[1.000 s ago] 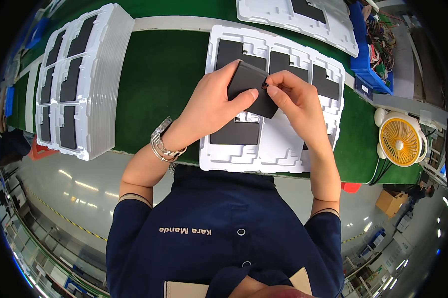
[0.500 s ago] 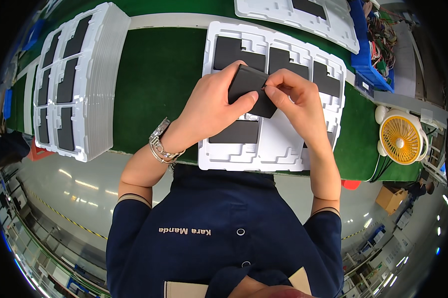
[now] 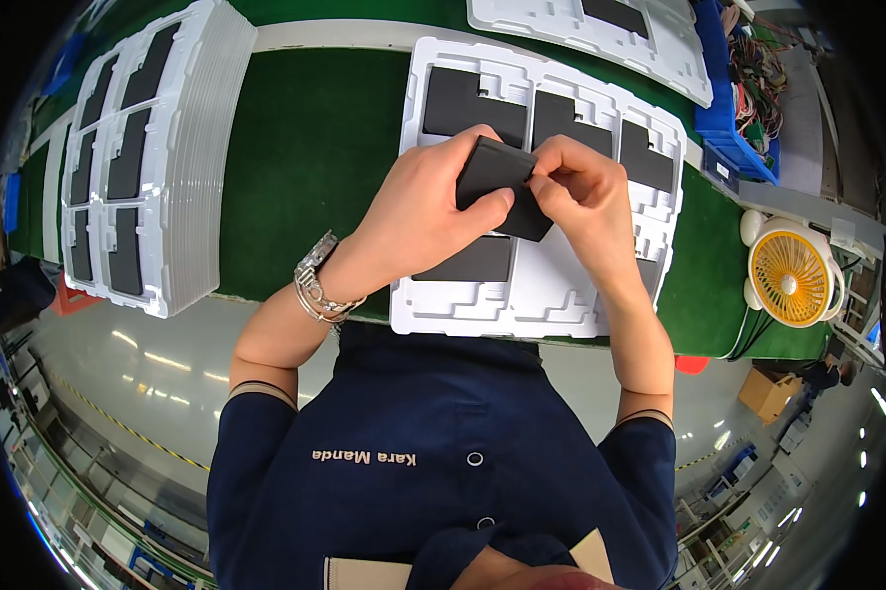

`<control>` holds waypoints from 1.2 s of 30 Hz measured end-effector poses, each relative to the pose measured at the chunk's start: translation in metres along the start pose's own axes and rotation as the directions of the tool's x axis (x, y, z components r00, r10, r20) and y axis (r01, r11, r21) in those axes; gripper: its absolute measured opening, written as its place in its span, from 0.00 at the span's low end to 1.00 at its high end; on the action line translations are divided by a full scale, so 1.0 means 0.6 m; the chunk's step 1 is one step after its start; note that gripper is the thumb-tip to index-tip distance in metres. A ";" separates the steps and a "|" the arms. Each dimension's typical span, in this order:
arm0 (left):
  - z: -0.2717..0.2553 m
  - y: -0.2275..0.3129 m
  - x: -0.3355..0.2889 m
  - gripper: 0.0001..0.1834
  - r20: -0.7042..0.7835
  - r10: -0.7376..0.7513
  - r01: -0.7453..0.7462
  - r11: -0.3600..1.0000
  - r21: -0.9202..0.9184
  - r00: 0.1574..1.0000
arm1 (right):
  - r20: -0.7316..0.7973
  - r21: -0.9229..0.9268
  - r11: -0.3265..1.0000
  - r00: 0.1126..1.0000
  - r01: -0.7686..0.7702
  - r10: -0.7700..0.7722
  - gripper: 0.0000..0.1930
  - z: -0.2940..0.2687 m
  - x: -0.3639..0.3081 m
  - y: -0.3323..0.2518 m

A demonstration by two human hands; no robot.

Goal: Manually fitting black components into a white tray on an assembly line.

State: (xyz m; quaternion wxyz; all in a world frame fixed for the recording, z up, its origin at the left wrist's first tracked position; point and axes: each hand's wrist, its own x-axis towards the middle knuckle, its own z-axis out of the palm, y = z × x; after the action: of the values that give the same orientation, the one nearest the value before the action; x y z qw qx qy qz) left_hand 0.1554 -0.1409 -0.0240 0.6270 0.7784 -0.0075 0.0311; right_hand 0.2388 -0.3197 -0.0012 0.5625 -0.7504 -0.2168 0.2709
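A flat black block (image 3: 495, 177) is raised over a white moulded tray (image 3: 553, 270), tilted. My left hand (image 3: 425, 197) is closed round its left side, thumb across the face. At the block's right edge, the thumb and index finger of my right hand (image 3: 588, 197) are pinched together; whatever small part lies between them is hidden. Below, the tray's compartments hold similar notched blocks: a far-left block (image 3: 457, 98), a far-middle block (image 3: 569, 126), a far-right block (image 3: 646, 157) and a near-left block (image 3: 480, 264), partly covered by my left hand.
On the green worktop (image 3: 295, 157), a tall stack of white trays (image 3: 195, 167) with black blocks stands at left. Another white tray (image 3: 551, 22) lies at the back. A blue bin (image 3: 728, 108) of wires and a yellow fan (image 3: 790, 280) are at right.
The black block has shifted slightly down and right in my left hand's grip. My right fingers stay pinched at its edge.
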 end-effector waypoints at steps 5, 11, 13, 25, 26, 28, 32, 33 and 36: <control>-0.005 -0.001 0.001 0.12 -0.037 -0.018 0.017 0.999 -0.032 0.999 | 0.013 0.028 0.999 0.999 -0.036 0.035 0.04 0.002 0.001 -0.010; -0.008 -0.002 0.002 0.11 -0.047 -0.050 0.046 0.997 -0.068 0.998 | 0.066 0.137 0.987 0.995 -0.082 0.073 0.04 0.004 -0.001 -0.013; -0.008 -0.004 0.003 0.11 -0.051 -0.050 0.046 0.995 -0.087 0.997 | 0.062 0.159 0.985 0.996 -0.069 0.059 0.04 0.006 -0.002 -0.012; -0.004 0.003 -0.002 0.11 -0.092 -0.045 0.046 0.999 0.005 0.995 | 0.110 0.462 0.871 0.985 -0.167 0.130 0.04 0.010 0.002 0.014; -0.004 0.000 -0.001 0.11 -0.088 -0.037 0.037 0.999 -0.005 0.995 | 0.141 0.512 0.832 0.977 -0.213 0.163 0.05 0.010 0.003 0.014; -0.004 -0.006 0.001 0.10 -0.081 -0.021 0.019 1.000 -0.024 0.996 | 0.132 0.477 0.856 0.979 -0.200 0.155 0.05 0.008 0.003 0.014; -0.008 -0.004 -0.001 0.09 -0.024 -0.054 0.049 0.987 -0.154 0.998 | 0.173 0.423 0.886 0.977 -0.190 0.127 0.07 -0.002 0.008 0.009; -0.006 -0.009 0.000 0.09 -0.022 -0.042 0.037 0.978 -0.203 0.999 | 0.145 0.390 0.907 0.984 -0.157 0.108 0.07 -0.003 0.008 0.004; -0.007 -0.009 0.002 0.09 -0.006 -0.051 0.046 0.943 -0.330 0.999 | 0.157 0.231 0.967 0.985 -0.105 0.070 0.07 -0.014 0.006 -0.018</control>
State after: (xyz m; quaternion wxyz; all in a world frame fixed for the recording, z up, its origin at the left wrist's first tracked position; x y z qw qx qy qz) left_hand 0.1566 -0.1355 -0.0282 0.7488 0.6624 0.0109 0.0195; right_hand 0.2469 -0.3208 0.0103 0.6184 -0.6643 -0.1904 0.3743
